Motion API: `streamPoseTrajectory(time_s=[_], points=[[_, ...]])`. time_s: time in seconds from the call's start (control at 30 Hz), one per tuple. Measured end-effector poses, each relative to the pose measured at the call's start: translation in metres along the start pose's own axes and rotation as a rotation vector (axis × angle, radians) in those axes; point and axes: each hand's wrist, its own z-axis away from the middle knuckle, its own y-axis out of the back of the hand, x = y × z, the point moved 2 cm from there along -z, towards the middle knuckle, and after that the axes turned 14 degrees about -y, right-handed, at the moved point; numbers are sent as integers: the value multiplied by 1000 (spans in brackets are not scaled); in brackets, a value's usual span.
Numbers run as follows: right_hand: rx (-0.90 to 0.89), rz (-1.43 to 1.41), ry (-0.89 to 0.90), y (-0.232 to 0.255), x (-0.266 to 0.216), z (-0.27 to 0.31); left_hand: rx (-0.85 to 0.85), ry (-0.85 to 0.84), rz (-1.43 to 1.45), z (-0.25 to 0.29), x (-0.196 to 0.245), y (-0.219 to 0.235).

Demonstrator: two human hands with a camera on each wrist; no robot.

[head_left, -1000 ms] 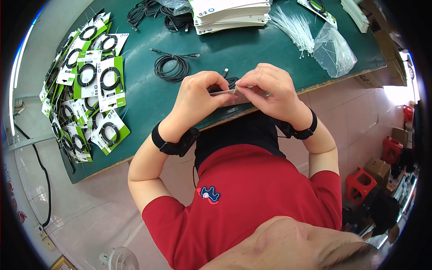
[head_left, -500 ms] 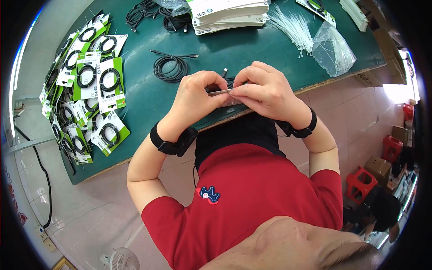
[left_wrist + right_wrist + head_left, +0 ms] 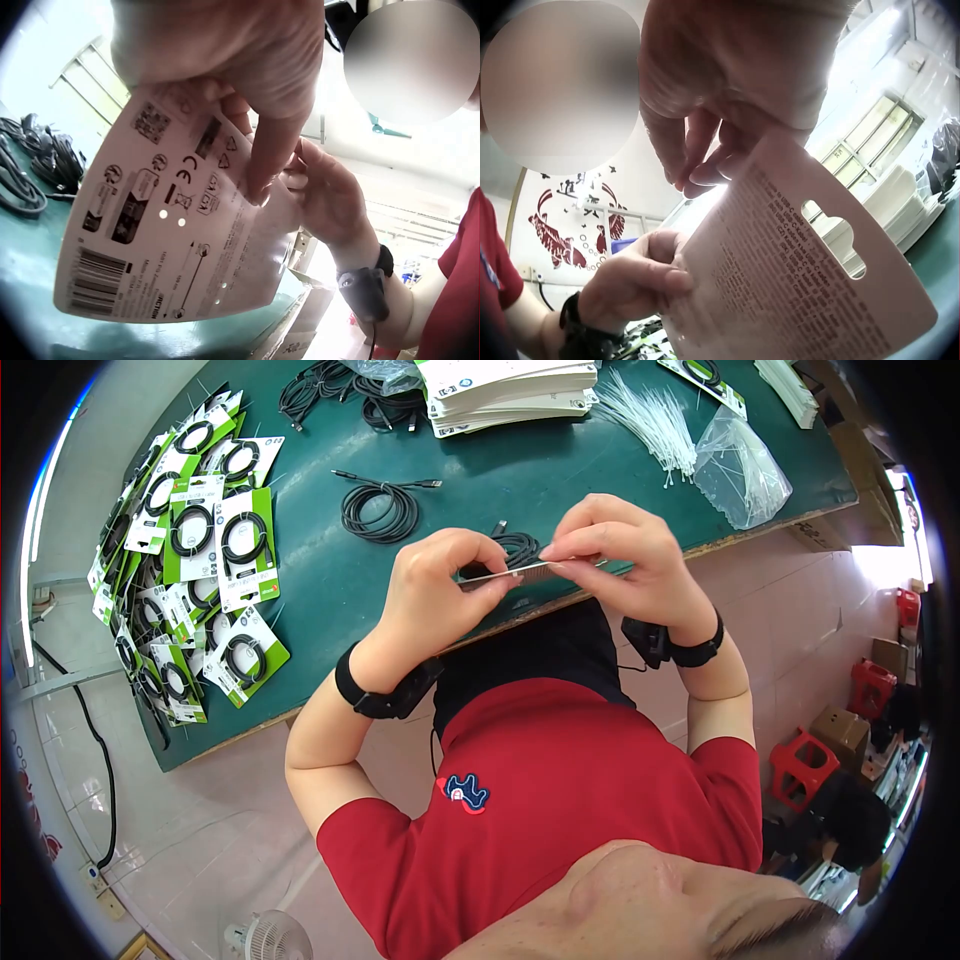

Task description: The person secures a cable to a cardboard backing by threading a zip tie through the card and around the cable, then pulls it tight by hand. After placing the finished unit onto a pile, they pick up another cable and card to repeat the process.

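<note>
My left hand (image 3: 445, 575) grips a white printed packaging card (image 3: 97, 217) between thumb and fingers, near the table's front edge. The card is tilted almost edge-on in the head view; the left wrist view shows its barcode and several small holes. In the right wrist view a hanger slot cuts through the card's text-covered end. My right hand (image 3: 630, 550) is at that end, thumb tip and fingertips brought together beside the card; I cannot tell whether something thin is between them. A coiled black cable (image 3: 520, 544) lies on the table just beyond both hands.
Another coiled cable (image 3: 380, 515) lies ahead on the green table (image 3: 300, 550). Packaged cables (image 3: 190, 525) pile up at left. Stacked cards (image 3: 510, 395), white cable ties (image 3: 650, 430) and a clear plastic bag (image 3: 742, 470) sit at the back, with more dark cables (image 3: 390, 410).
My right hand has moved right along the card, away from my left hand's fingertips. The left hand still holds the card, now turned more edge-on. More of the coil behind shows.
</note>
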Motion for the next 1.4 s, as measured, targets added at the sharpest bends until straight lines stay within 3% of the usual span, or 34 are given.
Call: streamPoseTrajectory(time_s=[0.07,0.17,0.2,0.3,0.4,0.43,0.53,0.73,0.83,0.93,1.1,1.23,1.33,1.4], points=[[-40,-2,-18,10,-4,1,28,-50,-9,5,9,1],[-121,-15,-58,15,-1,0,-9,-327,-190,15,31,2],[-164,-21,-44,13,1,0,-19,-321,-185,19,35,2],[-246,-46,-31,5,12,-1,-126,-649,-292,35,47,-5],[-457,36,162,-15,23,3,-150,-697,-283,53,41,-16],[-452,27,154,-17,25,5,-155,-726,-287,57,40,-19],[-645,123,-1,-23,30,11,-190,-738,-258,67,36,-23],[-718,261,-64,-27,33,6,-221,-731,-232,70,30,-28],[-709,258,-53,-29,35,5,-192,-652,-223,61,28,-24],[-473,235,15,-32,34,9,-138,-615,-200,65,22,-25],[-345,335,15,-28,25,9,-69,-548,-149,64,19,-25],[-334,109,-105,-15,31,9,-54,-480,-99,62,21,-26],[-550,47,-523,-1,35,8,-38,-452,-83,65,19,-28],[-567,34,-574,5,40,8,-32,-438,-73,66,19,-28]])
